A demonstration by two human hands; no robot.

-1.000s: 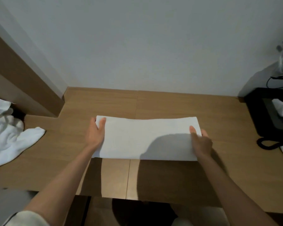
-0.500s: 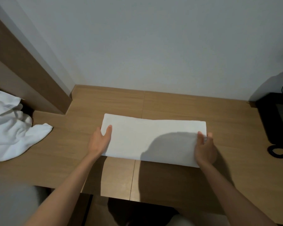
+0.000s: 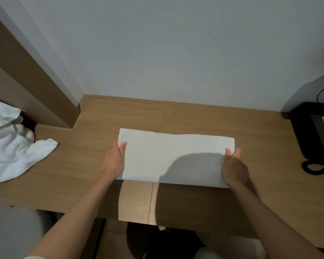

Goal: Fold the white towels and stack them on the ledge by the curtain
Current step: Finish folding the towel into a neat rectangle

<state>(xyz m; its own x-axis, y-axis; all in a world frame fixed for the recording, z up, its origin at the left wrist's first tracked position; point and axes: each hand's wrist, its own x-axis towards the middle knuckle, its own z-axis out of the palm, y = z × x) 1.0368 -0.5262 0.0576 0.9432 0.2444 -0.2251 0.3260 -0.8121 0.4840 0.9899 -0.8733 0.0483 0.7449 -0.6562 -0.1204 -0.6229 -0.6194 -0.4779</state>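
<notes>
The towel (image 3: 176, 156) is pinched at both short edges by left hand (image 3: 113, 161) and right hand (image 3: 235, 169), desk (image 3: 251, 126) seen all round.

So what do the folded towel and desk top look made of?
The folded towel looks like soft white cloth, probably cotton terry: matte, thick rounded edges. The desk top looks like wood-grain laminate or veneer: smooth, light brown, with a straight seam.

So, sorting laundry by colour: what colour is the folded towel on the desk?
Plain white towel, clearest in head view.
</notes>
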